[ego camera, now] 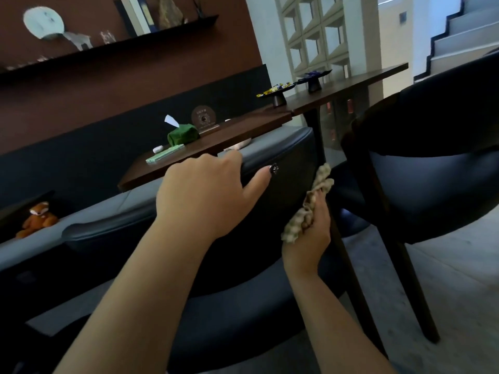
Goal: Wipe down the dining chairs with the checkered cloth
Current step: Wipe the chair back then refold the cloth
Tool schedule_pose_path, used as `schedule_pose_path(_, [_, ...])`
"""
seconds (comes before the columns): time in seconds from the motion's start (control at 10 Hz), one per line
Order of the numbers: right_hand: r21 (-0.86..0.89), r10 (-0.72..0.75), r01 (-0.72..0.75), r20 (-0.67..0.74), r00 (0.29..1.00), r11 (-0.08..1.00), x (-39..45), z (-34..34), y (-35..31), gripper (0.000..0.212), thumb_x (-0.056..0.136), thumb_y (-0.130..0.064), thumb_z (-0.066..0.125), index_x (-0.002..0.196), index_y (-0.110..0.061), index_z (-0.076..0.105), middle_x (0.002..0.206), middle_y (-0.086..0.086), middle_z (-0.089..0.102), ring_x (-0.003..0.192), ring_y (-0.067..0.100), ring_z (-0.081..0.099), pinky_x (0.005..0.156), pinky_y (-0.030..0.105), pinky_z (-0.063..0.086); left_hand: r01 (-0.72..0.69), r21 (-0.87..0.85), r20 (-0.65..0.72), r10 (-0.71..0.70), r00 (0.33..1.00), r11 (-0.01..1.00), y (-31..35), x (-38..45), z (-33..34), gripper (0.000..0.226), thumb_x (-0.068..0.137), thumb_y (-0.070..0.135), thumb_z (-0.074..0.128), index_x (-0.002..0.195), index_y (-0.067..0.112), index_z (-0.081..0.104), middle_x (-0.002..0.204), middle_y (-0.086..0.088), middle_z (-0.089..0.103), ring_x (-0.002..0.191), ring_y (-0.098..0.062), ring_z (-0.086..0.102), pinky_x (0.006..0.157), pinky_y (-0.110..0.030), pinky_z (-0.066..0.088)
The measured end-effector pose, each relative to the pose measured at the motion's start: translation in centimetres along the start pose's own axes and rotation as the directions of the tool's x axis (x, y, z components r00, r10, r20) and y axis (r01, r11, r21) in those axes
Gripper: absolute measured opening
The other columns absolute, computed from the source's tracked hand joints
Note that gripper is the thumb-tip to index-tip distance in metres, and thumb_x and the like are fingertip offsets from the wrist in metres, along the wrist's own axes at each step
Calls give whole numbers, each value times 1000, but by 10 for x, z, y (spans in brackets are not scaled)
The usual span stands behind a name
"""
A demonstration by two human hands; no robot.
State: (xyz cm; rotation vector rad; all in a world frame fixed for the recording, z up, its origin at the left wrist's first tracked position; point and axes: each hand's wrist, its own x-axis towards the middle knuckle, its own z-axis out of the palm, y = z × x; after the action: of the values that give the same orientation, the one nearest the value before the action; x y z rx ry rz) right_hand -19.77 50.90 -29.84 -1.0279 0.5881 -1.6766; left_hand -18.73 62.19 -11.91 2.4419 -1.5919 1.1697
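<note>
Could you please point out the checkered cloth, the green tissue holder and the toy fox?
checkered cloth (320,182): head view, bunched upper end.
green tissue holder (183,134): head view, its side.
toy fox (37,219): head view, its body.

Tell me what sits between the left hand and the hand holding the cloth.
Head view: only the near chair's dark backrest separates the left hand, gripping its top edge, from the right hand holding the checkered cloth.

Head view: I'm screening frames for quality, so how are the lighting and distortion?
Head view: bright stairs at upper right; chair and bench dim; the table tilts with wide-angle bend; cloth and hands reasonably sharp.
</note>
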Motion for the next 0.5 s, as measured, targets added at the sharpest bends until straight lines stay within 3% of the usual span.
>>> schedule_pose_path(0.1, [53, 196, -196, 0, 981, 979, 8, -7, 1, 31, 94, -19, 55, 125, -14, 56, 117, 1, 61, 108, 12, 56, 100, 33, 39, 2, -19, -183, -5, 983, 1000, 1, -25, 6, 51, 94, 62, 27, 106, 24, 60, 77, 6, 62, 61, -10, 55, 53, -24, 41])
schedule_pose_path(0.2, [90, 340, -340, 18, 940, 936, 11, -15, 5, 22, 99, -13, 45, 88, -19, 62, 76, -6, 54, 73, 8, 51, 80, 33, 43, 27, -148, -310, -72, 948, 989, -5, -65, 22, 51, 95, 45, 42, 135, 15, 53, 122, -7, 63, 109, -23, 59, 94, -39, 40])
schedule_pose_path(0.3, [34, 444, -447, 69, 893, 894, -10, -25, -4, 40, 88, 15, 48, 120, -8, 56, 83, -15, 49, 71, 0, 50, 68, 8, 45, 184, -292, -356, -285, 890, 939, -10, -108, 47, 60, 96, 36, 45, 152, 16, 34, 156, -17, 30, 148, -30, 22, 119, -48, 17])
schedule_pose_path(0.4, [-3, 374, -377, 139, 917, 926, -33, -38, -4, 31, 89, 0, 53, 113, -20, 55, 89, -10, 58, 80, 2, 56, 81, 18, 47, 491, -631, -155, -718, 678, 600, -8, -137, 73, 71, 101, 43, 41, 158, 19, 7, 163, -18, -8, 151, -29, -8, 121, -43, 1])
schedule_pose_path(0.5, [85, 335, -352, 171, 927, 932, -45, -41, -14, 37, 92, -29, 52, 128, -18, 58, 119, 2, 64, 105, 11, 61, 100, 32, 45, 632, -753, 411, -880, 238, -181, -11, -149, 103, 86, 96, 60, 40, 157, 22, -7, 165, -11, -10, 152, -26, -2, 122, -44, 6])
